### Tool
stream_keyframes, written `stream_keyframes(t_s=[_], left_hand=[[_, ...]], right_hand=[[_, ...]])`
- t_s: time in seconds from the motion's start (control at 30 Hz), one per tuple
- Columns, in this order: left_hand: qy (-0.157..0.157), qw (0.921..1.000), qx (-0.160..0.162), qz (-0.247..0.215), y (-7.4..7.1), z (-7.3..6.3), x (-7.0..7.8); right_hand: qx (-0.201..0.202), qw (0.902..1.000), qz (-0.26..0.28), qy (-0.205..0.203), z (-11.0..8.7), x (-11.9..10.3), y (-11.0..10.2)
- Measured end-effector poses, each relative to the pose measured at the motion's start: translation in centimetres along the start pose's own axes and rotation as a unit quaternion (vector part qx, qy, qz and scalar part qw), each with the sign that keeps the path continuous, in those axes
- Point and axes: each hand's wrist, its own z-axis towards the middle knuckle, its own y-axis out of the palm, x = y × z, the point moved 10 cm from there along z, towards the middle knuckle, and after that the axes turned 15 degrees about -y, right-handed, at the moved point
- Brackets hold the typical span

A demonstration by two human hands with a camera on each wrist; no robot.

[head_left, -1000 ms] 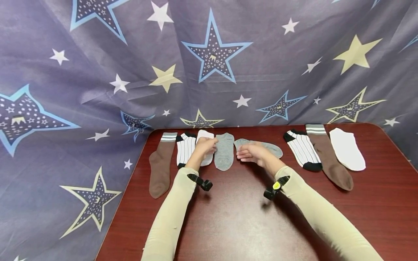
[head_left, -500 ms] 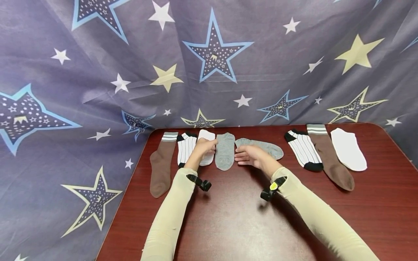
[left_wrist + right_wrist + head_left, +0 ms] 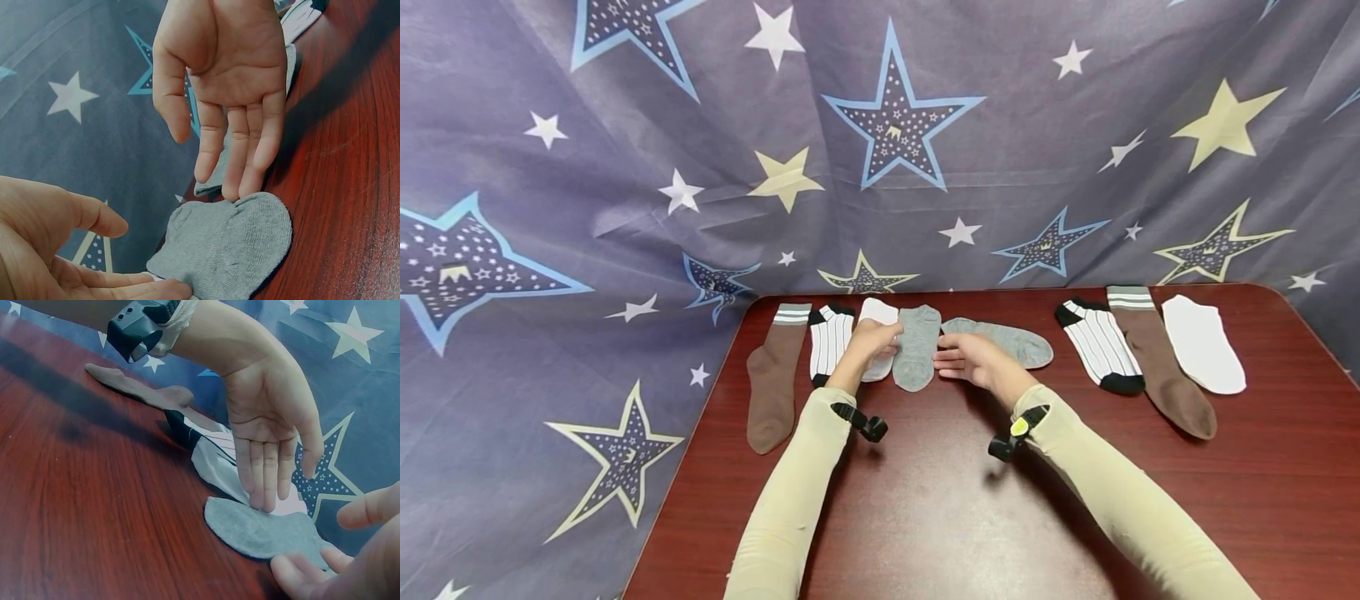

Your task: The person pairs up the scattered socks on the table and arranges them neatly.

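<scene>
A short grey sock (image 3: 917, 350) lies flat, toe toward me, near the table's far edge. At its left side is my left hand (image 3: 872, 340), palm inward, its straight fingertips at the sock's edge and over a short white sock (image 3: 878, 312). From the other side my right hand (image 3: 976, 362) faces it, fingers extended and thumb apart, fingertips by the sock's right edge. Behind the right hand a second grey sock (image 3: 1021, 343) lies sideways, partly covered. In the left wrist view both hands flank the grey sock (image 3: 225, 244). Neither hand grips anything.
Left of the hands lie a striped black-and-white sock (image 3: 831, 343) and a long brown sock (image 3: 773, 383). To the right are another striped sock (image 3: 1101, 346), a brown sock (image 3: 1165, 375) and a white sock (image 3: 1204, 343). A star-patterned cloth (image 3: 1030, 150) hangs behind the table (image 3: 955, 500).
My right hand has shifted left, away from the sideways grey sock and up to the upright grey one. The left hand has stayed nearly in place. The view has drifted slightly.
</scene>
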Motion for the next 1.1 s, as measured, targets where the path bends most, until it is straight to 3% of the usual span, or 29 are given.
stream_keyframes(t_s=[0.17,0.9,1.1], left_hand=[[0.000,1.0000,0.002,0.000,0.0,0.3,-0.1],[-0.013,0.9999,0.007,-0.006,0.0,0.6,-0.6],[-0.008,0.9999,0.010,-0.005,-0.2,0.6,-0.6]], right_hand=[[0.015,0.9998,0.015,-0.002,0.1,0.1,0.2],[0.006,0.9992,-0.038,-0.015,0.5,0.6,1.4],[0.003,0.9995,-0.001,-0.031,2.5,1.8,0.7]])
